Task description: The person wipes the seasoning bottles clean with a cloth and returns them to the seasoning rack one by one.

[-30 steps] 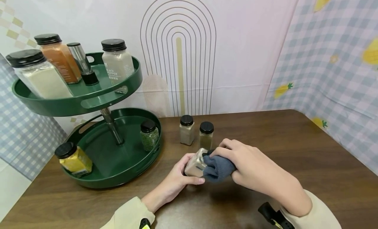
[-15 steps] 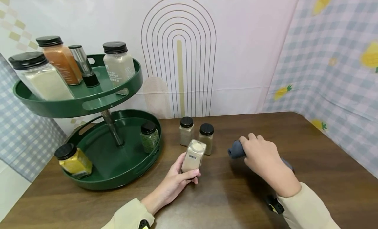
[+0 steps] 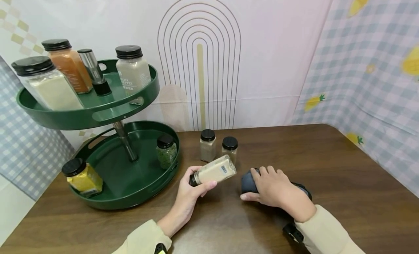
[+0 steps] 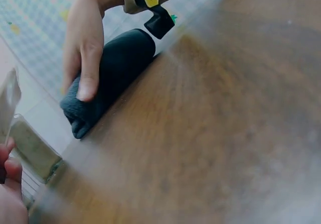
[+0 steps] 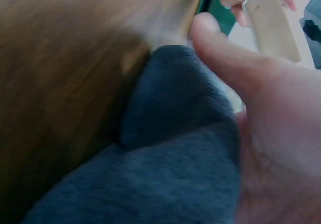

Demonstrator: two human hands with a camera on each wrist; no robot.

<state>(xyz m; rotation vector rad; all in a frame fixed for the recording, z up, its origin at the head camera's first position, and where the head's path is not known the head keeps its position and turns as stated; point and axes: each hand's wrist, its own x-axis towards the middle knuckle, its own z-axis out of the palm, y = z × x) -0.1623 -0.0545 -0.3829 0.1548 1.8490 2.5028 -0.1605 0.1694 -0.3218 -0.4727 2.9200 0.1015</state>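
Note:
My left hand (image 3: 184,201) grips a small clear spice jar (image 3: 216,169) around its black-lidded end. The jar lies tilted, its glass base pointing up and to the right with a barcode label showing, and pale powder fills it in the right wrist view (image 5: 273,25). On the table to the right, my right hand (image 3: 274,190) holds a dark blue-grey cloth (image 3: 247,182), bunched into a thick roll. In the left wrist view the thumb presses one side of the cloth (image 4: 125,58), with the other fingers partly hidden behind it.
Behind the held jar stand two small black-lidded jars, one (image 3: 207,146) left of the other (image 3: 230,149). A two-tier green tray (image 3: 124,188) on the left bears large jars above, and a green-herb jar (image 3: 166,152) and a yellow jar (image 3: 83,177) below.
The cloth came off the jar and moved right, then down onto the table with my right hand. My left hand turned the jar from steeply raised to slanting rightward.

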